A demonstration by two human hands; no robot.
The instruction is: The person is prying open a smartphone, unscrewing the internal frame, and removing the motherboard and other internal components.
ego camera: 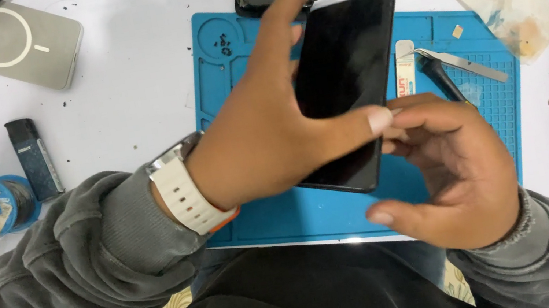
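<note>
On the white table (130, 89), a blue rectangular silicone work mat (284, 212) lies in front of the person. Above the mat, a black flat glass-fronted phone (349, 67) is held tilted, clear of the surface. The left hand (265, 141), wearing a white-strapped wristwatch (184, 191), has its grip spread across the phone, fingers on the upper edge and thumb on the screen's lower part. The right hand (464, 174) has its grip curled at the phone's lower corner; the exact contact there cannot be told. Metal tweezers (460, 63) rest on the mat just beside the phone.
</note>
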